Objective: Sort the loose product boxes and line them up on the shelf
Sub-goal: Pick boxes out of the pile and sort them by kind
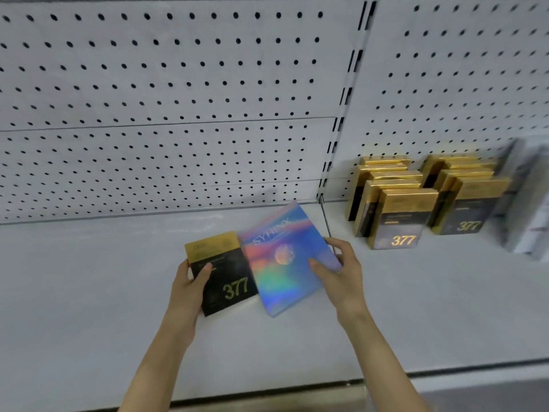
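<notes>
Each hand holds a box over the shelf (89,278), the left hand (190,288) gripping the black 377 box (228,281), the right hand (341,272) pinching the rainbow box (285,260), with the matching 377 rows (416,200) nearer the right hand.
</notes>
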`<control>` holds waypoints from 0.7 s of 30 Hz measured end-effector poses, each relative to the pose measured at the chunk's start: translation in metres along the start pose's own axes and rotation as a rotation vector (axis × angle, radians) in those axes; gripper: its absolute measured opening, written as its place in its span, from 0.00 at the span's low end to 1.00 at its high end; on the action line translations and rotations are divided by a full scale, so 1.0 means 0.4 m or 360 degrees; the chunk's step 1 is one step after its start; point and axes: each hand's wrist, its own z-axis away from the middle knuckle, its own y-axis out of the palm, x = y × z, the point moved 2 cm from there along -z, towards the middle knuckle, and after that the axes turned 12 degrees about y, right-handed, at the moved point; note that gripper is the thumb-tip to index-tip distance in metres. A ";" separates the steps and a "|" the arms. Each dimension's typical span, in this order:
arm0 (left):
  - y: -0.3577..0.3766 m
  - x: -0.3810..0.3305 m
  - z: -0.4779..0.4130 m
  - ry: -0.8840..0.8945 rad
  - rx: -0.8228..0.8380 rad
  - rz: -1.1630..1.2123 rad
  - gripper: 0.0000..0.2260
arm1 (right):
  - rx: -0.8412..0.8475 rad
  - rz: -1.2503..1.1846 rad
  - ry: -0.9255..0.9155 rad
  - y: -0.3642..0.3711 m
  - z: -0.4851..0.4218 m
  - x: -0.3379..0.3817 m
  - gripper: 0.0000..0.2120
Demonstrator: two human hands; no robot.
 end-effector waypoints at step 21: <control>0.489 -0.142 0.510 0.0418 0.0457 0.0129 0.09 | 0.0408 -0.0967 0.0186 -0.748 0.130 -0.009 0.26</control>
